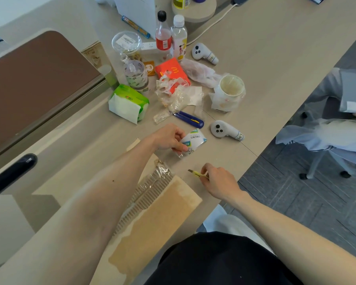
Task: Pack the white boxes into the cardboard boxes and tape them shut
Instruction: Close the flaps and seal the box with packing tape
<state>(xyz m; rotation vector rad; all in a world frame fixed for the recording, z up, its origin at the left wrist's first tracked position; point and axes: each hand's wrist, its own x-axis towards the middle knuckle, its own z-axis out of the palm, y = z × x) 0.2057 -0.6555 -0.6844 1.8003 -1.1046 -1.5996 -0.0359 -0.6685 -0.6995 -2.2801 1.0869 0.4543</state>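
Note:
My left hand grips a small white packet with green and blue print, wrapped in clear film, against the beige table. My right hand pinches a small yellow cutter whose blade tip points left, a little below and right of the packet. A torn piece of brown corrugated cardboard with crumpled clear tape on it lies flat under my left forearm, near the table's front edge. No whole cardboard box shows in view.
A blue box cutter lies just beyond the packet. Two white controllers, a green tissue pack, a red carton, bottles, a tape roll and wrappers crowd the table's middle. An office chair stands to the right.

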